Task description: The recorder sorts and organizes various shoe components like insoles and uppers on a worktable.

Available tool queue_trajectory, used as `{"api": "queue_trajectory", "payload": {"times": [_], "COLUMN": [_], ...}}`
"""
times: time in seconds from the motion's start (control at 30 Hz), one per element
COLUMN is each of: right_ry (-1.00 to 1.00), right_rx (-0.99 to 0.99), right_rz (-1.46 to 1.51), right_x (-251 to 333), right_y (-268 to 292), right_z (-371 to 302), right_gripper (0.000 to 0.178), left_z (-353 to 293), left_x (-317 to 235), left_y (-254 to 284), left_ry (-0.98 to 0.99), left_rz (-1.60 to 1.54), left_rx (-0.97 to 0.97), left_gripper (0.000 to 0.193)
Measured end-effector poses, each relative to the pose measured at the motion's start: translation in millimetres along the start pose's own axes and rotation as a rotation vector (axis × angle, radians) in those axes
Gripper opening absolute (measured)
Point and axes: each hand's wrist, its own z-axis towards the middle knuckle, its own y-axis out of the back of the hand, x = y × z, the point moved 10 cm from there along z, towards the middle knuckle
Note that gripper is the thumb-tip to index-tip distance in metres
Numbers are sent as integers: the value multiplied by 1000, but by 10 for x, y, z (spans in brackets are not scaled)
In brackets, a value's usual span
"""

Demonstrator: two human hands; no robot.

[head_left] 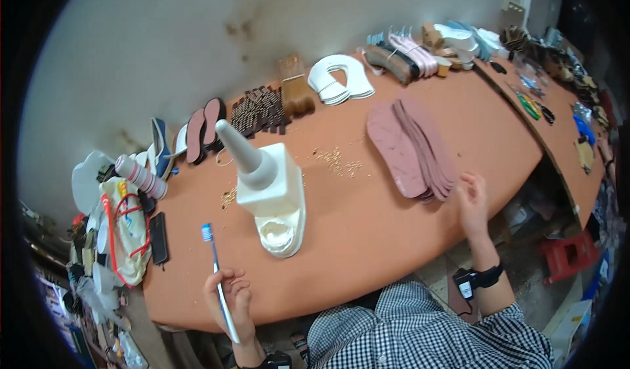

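My left hand (230,298) is closed round the handle of a blue-and-white toothbrush (216,264), its bristle head pointing away from me. Just beyond stands a white glue dispenser (268,178) with a grey cone on top and an open cup of whitish paste (278,235) at its front. To the right lies a fanned stack of pink shoe insoles (410,149). My right hand (474,201) hovers beside the near right end of that stack, fingers loosely bent and apart, with nothing visible in it.
Small tan bits (336,161) are scattered on the orange-brown tabletop (367,244). White U-shaped pieces (341,79), a brush (296,86), dark studded strips (259,109) and shoe soles (205,130) line the wall. A black case (159,238) and stacked cups (141,177) sit left; a red stool (569,256) stands below right.
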Motion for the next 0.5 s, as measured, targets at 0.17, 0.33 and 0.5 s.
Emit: {"api": "queue_trajectory", "payload": {"times": [0.17,0.33,0.5], "right_ry": [136,492,421], "right_rx": [132,326,381], "right_rz": [0,-443,-647], "right_x": [823,1207,863], "right_y": [-475,-1130,-1417], "right_z": [-19,-138,-30], "right_gripper": [31,55,61], "left_z": [-27,-85,-111], "left_x": [-92,172,76], "left_y": [-216,126,395], "left_ry": [-123,60,-128], "left_rz": [362,221,409], "left_rx": [191,71,-79], "left_gripper": [61,49,32]}}
